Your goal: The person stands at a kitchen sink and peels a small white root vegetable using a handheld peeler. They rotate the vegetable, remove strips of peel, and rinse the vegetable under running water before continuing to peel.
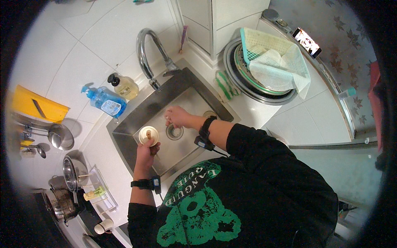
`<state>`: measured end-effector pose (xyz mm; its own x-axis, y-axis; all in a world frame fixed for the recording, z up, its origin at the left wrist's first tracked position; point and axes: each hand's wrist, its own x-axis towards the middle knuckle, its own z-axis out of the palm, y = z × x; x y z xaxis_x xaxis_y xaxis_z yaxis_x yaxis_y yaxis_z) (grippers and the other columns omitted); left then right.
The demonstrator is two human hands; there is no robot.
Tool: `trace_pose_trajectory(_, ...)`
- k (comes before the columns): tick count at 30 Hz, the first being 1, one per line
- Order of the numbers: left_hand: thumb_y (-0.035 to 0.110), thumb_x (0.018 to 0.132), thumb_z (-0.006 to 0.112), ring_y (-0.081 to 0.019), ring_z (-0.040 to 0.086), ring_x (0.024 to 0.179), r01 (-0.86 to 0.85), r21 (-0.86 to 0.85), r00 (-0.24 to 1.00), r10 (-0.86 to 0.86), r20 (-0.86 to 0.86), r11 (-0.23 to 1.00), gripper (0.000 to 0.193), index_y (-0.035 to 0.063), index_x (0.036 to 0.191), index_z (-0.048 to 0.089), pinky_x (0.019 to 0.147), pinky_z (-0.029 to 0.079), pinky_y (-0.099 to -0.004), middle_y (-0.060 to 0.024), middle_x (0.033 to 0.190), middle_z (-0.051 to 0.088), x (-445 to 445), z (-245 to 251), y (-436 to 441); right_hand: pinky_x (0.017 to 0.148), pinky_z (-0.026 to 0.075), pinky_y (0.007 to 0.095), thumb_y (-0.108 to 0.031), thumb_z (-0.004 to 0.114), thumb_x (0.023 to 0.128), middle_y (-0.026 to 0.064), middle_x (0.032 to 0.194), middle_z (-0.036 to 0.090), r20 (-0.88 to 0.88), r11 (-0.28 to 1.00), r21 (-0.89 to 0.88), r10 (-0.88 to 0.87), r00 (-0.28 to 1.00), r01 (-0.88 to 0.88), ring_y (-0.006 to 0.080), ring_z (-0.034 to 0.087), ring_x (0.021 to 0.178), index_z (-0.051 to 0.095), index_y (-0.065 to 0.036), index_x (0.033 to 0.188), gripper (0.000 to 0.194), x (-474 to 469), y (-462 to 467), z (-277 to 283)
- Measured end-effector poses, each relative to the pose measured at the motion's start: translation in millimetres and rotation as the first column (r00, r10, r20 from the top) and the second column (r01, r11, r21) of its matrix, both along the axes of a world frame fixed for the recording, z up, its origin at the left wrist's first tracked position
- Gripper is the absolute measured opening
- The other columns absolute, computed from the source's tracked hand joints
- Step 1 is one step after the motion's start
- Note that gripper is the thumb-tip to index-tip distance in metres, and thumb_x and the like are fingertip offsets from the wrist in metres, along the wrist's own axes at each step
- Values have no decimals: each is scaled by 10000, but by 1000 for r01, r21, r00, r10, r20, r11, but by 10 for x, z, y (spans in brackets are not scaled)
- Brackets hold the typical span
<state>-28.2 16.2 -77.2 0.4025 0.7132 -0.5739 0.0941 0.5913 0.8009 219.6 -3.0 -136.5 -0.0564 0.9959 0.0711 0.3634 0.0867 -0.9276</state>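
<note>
Over the left side of the steel sink (pixel 194 102), my left hand (pixel 146 153) grips a round cream-coloured lid-like piece (pixel 143 135) with a brown knob or stub in its middle. My thumb lies against that stub. Farther right, my right hand (pixel 179 116) hovers above the basin with its fingers curled. Something pale may be at its fingertips, but it is too blurred to tell. Just below that hand sits the round drain strainer (pixel 174 132). A curved chrome faucet (pixel 143 51) rises behind the sink's far edge.
Left of the faucet stand a blue pump bottle (pixel 107 102) and a clear soap bottle (pixel 125 88) with a black pump. Stacked basins (pixel 229 66) under a mesh cloth (pixel 279 62) are at right, beside a green-striped cloth (pixel 225 86). Pots (pixel 60 203) stand lower left.
</note>
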Motion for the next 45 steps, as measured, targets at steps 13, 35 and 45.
trace_pose_trajectory(13, 156, 917, 631, -203, 657, 719, 10, 22, 1000, -10, -12, 1000, 303, -10, 1154, 542, 615, 542, -296, -103, 881, 657, -4, -1, 1, 637, 498, 450, -267, 557, 909, 201, 811, 644, -70, 880, -389, -323, 944, 272, 320, 661, 744, 584, -27, 945, 244, 14, 79, -215)
trace_pose_trajectory(35, 137, 916, 629, -206, 662, 764, -30, -30, 998, 29, -55, 999, 316, 21, 1190, 523, 630, 554, -292, -93, 919, 638, 2, -15, -12, 572, 501, 316, -340, 640, 893, 111, 796, 690, -511, 907, -421, -254, 821, 18, 163, 624, 691, 646, 11, 742, 382, -20, -40, 22)
trace_pose_trajectory(45, 143, 916, 604, -177, 650, 649, -57, 20, 997, 58, -54, 998, 252, 13, 1130, 574, 583, 526, -264, -119, 826, 684, 45, -27, -35, 457, 423, 325, -320, 544, 962, 82, 741, 540, -294, 877, -395, -402, 867, 273, 177, 526, 553, 469, -27, 1057, 318, -143, -59, -5)
